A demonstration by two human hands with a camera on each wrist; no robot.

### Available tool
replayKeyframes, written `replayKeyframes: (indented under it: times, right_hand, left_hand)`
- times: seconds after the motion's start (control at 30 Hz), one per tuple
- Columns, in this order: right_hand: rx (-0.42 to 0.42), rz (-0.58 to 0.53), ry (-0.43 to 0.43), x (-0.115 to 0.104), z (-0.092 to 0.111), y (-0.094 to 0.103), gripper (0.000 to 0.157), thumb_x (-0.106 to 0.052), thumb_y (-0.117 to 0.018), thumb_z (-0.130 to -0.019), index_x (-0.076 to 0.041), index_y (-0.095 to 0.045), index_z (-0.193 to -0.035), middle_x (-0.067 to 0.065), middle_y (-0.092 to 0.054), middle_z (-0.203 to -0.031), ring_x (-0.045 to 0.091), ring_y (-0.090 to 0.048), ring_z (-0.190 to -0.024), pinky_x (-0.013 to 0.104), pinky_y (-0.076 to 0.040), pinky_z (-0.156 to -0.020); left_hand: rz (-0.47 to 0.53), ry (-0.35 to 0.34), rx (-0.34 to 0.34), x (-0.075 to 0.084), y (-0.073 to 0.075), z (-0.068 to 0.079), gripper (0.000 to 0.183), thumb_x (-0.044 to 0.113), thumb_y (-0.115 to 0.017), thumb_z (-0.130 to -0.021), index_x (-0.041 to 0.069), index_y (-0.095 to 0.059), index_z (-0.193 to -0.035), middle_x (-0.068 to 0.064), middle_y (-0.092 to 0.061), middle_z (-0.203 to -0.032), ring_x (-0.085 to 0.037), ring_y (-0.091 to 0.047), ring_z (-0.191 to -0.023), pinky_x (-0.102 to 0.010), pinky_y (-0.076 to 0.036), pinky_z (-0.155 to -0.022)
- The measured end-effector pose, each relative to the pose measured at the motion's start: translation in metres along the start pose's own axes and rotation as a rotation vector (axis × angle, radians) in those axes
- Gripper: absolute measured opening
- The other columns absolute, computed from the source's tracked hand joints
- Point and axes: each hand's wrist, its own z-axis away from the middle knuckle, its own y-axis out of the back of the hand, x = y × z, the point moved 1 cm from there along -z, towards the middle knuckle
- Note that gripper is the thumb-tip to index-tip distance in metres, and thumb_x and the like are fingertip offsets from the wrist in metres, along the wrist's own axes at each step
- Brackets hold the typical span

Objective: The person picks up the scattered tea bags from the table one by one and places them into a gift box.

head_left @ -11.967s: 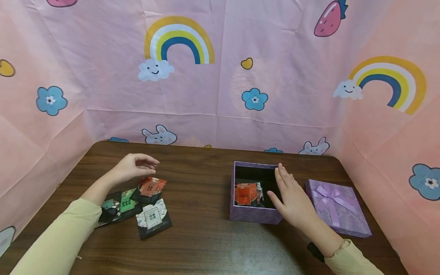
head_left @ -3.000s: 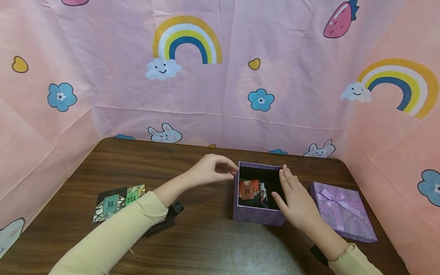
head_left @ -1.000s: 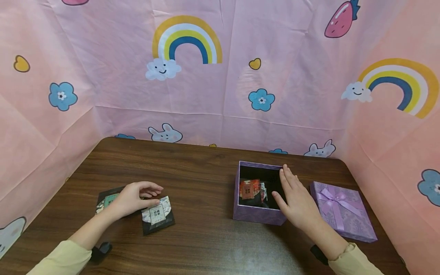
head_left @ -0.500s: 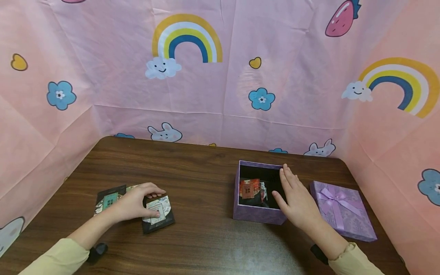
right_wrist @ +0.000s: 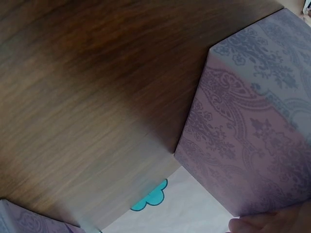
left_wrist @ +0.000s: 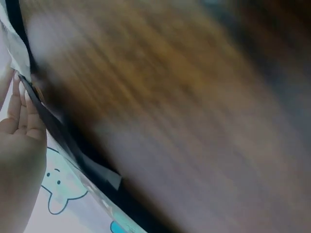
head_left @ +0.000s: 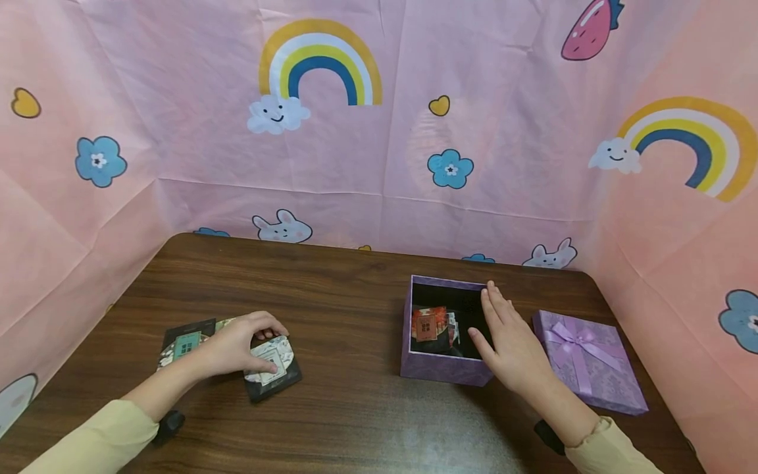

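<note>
In the head view my left hand pinches a white-and-black tea packet, thumb on its face and fingers at its far edge. The packet looks slightly raised from the table. Partly behind that hand lie a teal-labelled tea packet and a green one. My right hand rests with straight fingers against the right side of an open purple box. Inside it a red tea packet leans in front of others. In the right wrist view, fingertips touch the box's patterned wall.
The purple box lid with its ribbon bow lies right of the box, beside my right forearm. Brown wood-grain table lies between the left packets and the box. A printed pink cloth hangs behind and at both sides.
A red packet from the left pile is now in the box. My left hand has gone from the box back left and taken hold of the white-and-black packet. My right hand stays at the box.
</note>
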Motion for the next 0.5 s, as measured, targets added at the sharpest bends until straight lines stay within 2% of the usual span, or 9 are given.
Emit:
replayKeyframes:
  times: [0.13, 0.27, 0.5]
  right_hand:
    - [-0.003, -0.003, 0.0, -0.001, 0.0, 0.001, 0.076, -0.036, -0.055, -0.11, 0.006, -0.025, -0.166, 0.022, -0.016, -0.177, 0.042, -0.026, -0.162, 0.063, -0.028, -0.128]
    - [-0.005, -0.003, -0.001, -0.001, 0.0, 0.001, 0.076, -0.039, -0.053, -0.11, 0.005, -0.025, -0.166, 0.022, -0.015, -0.177, 0.042, -0.025, -0.162, 0.063, -0.027, -0.128]
    - [0.002, -0.001, -0.002, 0.0, 0.0, 0.0, 0.076, -0.035, -0.056, -0.109, 0.006, -0.026, -0.165, 0.023, -0.017, -0.177, 0.042, -0.026, -0.162, 0.063, -0.028, -0.128]
  left_hand:
    - [0.038, 0.012, -0.022, 0.004, -0.001, -0.004, 0.051, 0.028, -0.094, -0.082, 0.011, -0.071, -0.123, -0.001, -0.066, -0.114, -0.004, -0.055, -0.095, -0.026, -0.054, -0.081]
    - [0.03, 0.031, -0.034, 0.007, -0.004, -0.009, 0.051, 0.028, -0.093, -0.083, 0.012, -0.071, -0.126, 0.0, -0.066, -0.115, -0.004, -0.054, -0.095, -0.026, -0.052, -0.08]
    - [0.041, 0.029, -0.01, 0.013, -0.008, -0.016, 0.053, 0.023, -0.091, -0.086, 0.01, -0.07, -0.132, -0.008, -0.069, -0.128, -0.015, -0.063, -0.105, -0.032, -0.057, -0.089]
